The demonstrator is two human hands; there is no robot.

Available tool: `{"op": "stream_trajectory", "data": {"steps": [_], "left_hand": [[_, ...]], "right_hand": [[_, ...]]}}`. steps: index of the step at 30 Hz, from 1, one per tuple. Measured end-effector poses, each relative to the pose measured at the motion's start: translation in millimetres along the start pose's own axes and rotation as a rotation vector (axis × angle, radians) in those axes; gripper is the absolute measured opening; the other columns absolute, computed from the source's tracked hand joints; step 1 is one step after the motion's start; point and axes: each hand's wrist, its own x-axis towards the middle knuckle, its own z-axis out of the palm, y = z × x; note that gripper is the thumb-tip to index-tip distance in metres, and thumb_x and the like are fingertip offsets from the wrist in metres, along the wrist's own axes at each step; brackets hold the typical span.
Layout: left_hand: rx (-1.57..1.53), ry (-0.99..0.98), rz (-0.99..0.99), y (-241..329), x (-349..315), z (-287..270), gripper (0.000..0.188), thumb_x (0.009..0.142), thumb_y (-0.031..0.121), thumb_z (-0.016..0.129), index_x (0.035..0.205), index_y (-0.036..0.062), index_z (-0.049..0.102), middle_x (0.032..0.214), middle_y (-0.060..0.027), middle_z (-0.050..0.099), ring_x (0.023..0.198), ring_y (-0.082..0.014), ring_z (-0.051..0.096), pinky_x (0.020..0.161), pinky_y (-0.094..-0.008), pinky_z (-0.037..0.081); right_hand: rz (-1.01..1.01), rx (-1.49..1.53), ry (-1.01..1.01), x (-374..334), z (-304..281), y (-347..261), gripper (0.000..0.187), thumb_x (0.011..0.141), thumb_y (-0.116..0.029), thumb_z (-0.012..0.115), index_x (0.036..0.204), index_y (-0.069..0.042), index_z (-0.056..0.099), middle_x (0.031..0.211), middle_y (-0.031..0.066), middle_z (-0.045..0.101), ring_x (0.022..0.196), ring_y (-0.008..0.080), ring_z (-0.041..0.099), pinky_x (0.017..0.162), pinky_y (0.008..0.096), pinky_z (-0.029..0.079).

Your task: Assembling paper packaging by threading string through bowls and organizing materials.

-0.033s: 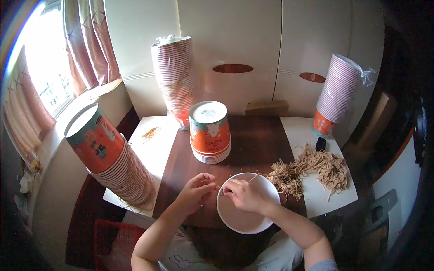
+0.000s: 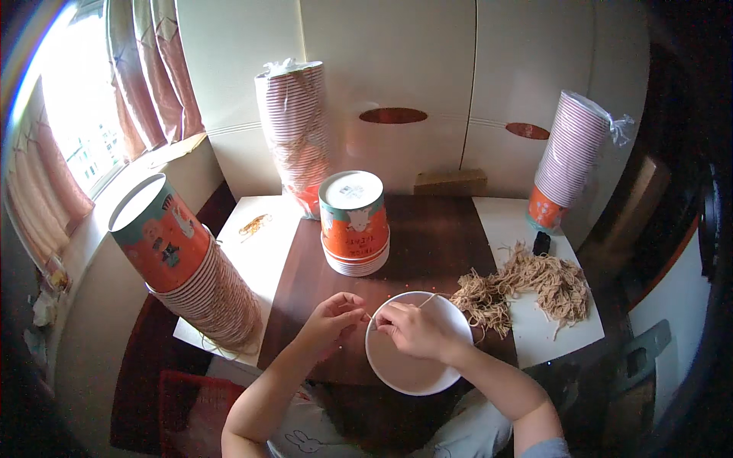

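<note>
A white paper cup [image 2: 416,374] lies at the table's near edge with its open mouth facing me. My right hand [image 2: 416,330] rests over its upper rim, fingers pinched on a thin tan string [image 2: 429,300] that leads right toward a pile of the same string [image 2: 527,286]. My left hand [image 2: 332,320] is just left of the rim, fingertips pinched on the string's end, almost touching the right hand. Whether the string passes through the cup's rim is hidden by the fingers.
On the dark brown table [image 2: 435,244] stands a short upturned stack of orange printed cups [image 2: 353,221]. A long stack of cups [image 2: 187,271] leans at the left, a wrapped stack [image 2: 294,133] stands behind, another [image 2: 569,156] at the right. A small black object [image 2: 540,243] lies near the string.
</note>
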Motion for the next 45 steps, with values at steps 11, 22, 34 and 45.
{"op": "stream_trajectory", "data": {"steps": [11,22,34,45], "left_hand": [[0.030,-0.067,0.109,-11.3,2.8,-3.3,0.016,0.079,0.003,0.057,0.092,0.0081,0.051,0.084,-0.0015,0.056,0.076,-0.0088,0.056,0.060,-0.0178,0.043],[0.075,-0.044,0.098,-9.5,0.2,1.5,0.014,0.079,0.004,0.057,0.091,0.0092,0.052,0.075,0.0005,0.056,0.065,-0.0046,0.051,0.052,-0.0157,0.039],[0.199,-0.014,0.177,-5.8,-0.9,-1.2,0.016,0.079,0.005,0.056,0.094,0.0060,0.052,0.081,-0.0016,0.056,0.073,-0.0091,0.052,0.064,-0.0205,0.043],[0.558,-0.013,0.420,0.8,-7.5,23.4,0.039,0.071,0.015,0.068,0.102,0.0030,0.049,0.092,-0.0063,0.054,0.087,-0.0163,0.052,0.075,-0.0288,0.043]], "right_hand": [[0.124,0.144,0.003,3.4,-12.2,-13.4,0.004,0.074,0.000,0.053,0.076,-0.002,0.049,0.070,0.0084,0.052,0.064,0.0184,0.052,0.059,0.0287,0.042],[0.221,0.405,-0.075,1.8,-12.2,-8.3,0.004,0.079,0.001,0.051,0.079,-0.003,0.049,0.070,-0.0005,0.048,0.068,0.0063,0.045,0.061,0.0216,0.039],[0.242,0.355,-0.135,5.3,-16.2,-11.3,0.005,0.079,-0.005,0.052,0.082,-0.002,0.050,0.071,0.0055,0.053,0.069,0.0112,0.050,0.063,0.0264,0.041],[0.222,0.316,-0.032,10.0,-28.6,-22.1,0.010,0.080,-0.008,0.053,0.085,0.000,0.051,0.075,0.0105,0.056,0.071,0.0161,0.055,0.065,0.0285,0.043]]}}
